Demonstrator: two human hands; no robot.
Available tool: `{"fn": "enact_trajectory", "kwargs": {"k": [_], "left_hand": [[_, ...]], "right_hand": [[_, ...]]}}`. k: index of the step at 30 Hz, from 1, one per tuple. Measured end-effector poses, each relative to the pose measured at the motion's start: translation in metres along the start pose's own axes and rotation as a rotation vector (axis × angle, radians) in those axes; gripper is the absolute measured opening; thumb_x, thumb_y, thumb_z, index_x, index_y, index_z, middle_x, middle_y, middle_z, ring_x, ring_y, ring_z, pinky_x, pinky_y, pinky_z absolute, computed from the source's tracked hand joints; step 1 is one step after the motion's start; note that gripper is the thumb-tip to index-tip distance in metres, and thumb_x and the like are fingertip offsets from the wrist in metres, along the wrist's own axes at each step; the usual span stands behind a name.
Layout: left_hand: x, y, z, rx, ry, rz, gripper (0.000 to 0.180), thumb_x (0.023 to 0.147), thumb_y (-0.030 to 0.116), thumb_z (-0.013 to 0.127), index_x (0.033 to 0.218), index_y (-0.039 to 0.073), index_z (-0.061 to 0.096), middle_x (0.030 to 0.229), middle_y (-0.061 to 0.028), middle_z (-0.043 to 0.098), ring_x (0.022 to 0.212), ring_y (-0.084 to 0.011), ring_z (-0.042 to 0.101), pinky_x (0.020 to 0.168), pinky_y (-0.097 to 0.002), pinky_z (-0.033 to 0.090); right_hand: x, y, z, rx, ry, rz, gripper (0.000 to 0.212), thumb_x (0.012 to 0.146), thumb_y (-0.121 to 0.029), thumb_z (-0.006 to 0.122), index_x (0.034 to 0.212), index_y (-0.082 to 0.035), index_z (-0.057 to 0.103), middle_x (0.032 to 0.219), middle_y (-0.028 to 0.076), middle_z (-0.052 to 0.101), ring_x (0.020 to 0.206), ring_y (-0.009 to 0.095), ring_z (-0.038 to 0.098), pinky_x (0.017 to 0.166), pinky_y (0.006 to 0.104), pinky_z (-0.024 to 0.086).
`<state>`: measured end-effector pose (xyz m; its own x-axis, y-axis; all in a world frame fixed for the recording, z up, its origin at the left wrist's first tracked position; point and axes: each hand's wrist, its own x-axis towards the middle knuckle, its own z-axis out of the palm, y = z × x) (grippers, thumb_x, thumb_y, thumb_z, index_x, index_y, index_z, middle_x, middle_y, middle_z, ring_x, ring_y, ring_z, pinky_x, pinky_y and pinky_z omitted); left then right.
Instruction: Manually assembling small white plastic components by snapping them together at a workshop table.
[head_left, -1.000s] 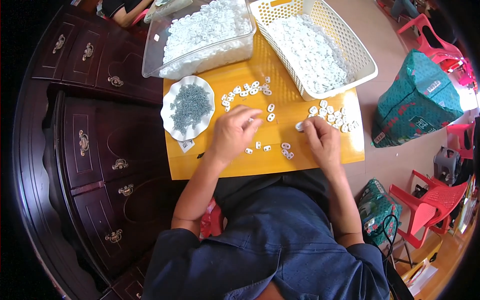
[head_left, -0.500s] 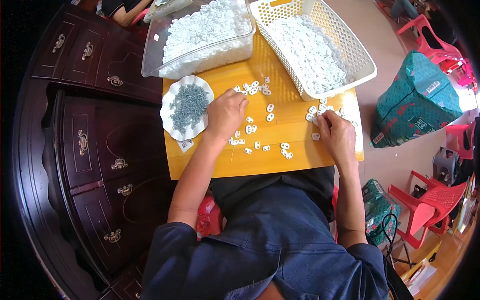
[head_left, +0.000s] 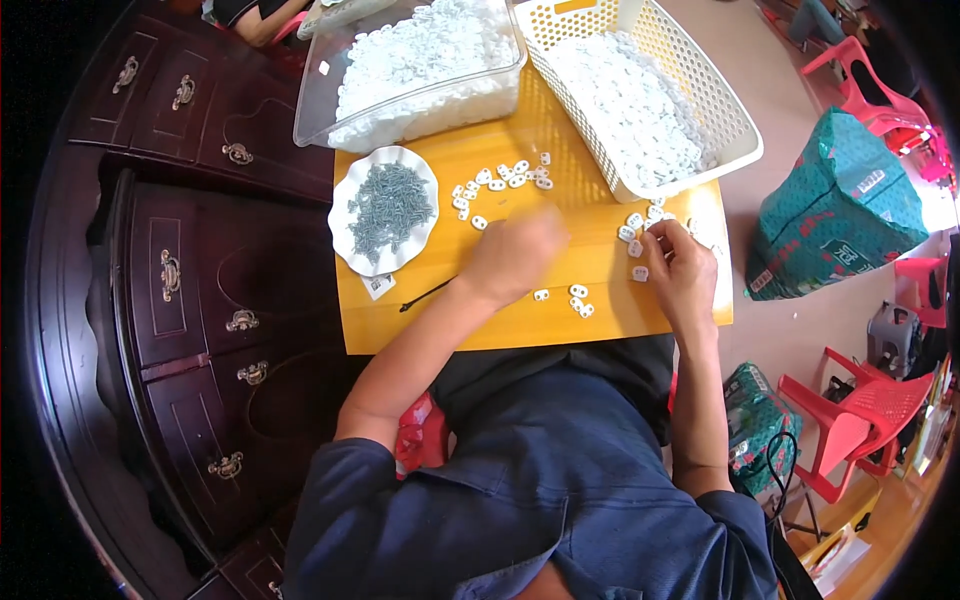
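Note:
My left hand (head_left: 522,250) is over the middle of the table, smeared by motion, so its fingers cannot be made out. Around it lie small white plastic pieces with two dark holes (head_left: 480,222), several of them strung in a loose curve on its far side. A thin dark stick-like thing (head_left: 428,295) pokes out from under my left wrist. At the table's right side my right hand (head_left: 686,268) rests with thumb and fingers curled together beside a cluster of white pieces (head_left: 635,248). Whatever its fingertips hold is too small or hidden to name.
A white scalloped plate (head_left: 341,225) of small grey screw-like pieces stands on the left of the wooden table (head_left: 600,330). Behind are a clear bin (head_left: 420,122) and a perforated cream basket (head_left: 740,160), both full of white pieces. Dark drawers (head_left: 160,340) flank the left; teal bags (head_left: 835,210) the right.
My left hand has swung to the right and nearer me, blurring, and uncovers white pieces beside the plate. The dark stick-like thing now shows. My right hand has barely moved.

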<state>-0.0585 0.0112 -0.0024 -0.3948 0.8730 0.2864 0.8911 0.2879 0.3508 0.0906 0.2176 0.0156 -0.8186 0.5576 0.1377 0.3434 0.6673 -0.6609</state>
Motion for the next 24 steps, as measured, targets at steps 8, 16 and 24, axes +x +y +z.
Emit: {"fn": "enact_trajectory", "kwargs": {"k": [8,16,24], "left_hand": [[0.008,0.000,0.001,0.077,0.000,0.107,0.004,0.085,0.009,0.062,0.082,0.008,0.061,0.083,-0.0098,0.058,0.072,-0.0288,0.068,0.057,-0.0416,0.055],[0.004,0.005,-0.007,-0.035,0.013,-0.003,0.008,0.088,0.009,0.065,0.091,0.006,0.058,0.087,-0.0125,0.063,0.071,-0.0321,0.068,0.058,-0.0439,0.055],[-0.017,0.017,-0.039,-0.581,0.138,-0.330,0.007,0.090,-0.001,0.063,0.091,0.003,0.057,0.075,-0.0087,0.061,0.057,-0.0177,0.060,0.055,-0.0322,0.049]], "right_hand": [[-0.005,-0.012,0.008,0.182,-0.086,0.014,0.010,0.094,-0.014,0.072,0.094,-0.004,0.070,0.069,0.010,0.067,0.060,0.019,0.065,0.058,0.0327,0.052],[-0.027,-0.019,0.016,0.161,-0.331,-0.159,0.014,0.089,-0.017,0.073,0.089,-0.004,0.068,0.080,0.014,0.070,0.072,0.033,0.070,0.066,0.0428,0.055],[-0.053,-0.022,0.015,0.098,-0.379,-0.116,0.023,0.084,-0.024,0.079,0.090,-0.006,0.066,0.084,0.013,0.068,0.075,0.036,0.069,0.066,0.0457,0.054]]}}
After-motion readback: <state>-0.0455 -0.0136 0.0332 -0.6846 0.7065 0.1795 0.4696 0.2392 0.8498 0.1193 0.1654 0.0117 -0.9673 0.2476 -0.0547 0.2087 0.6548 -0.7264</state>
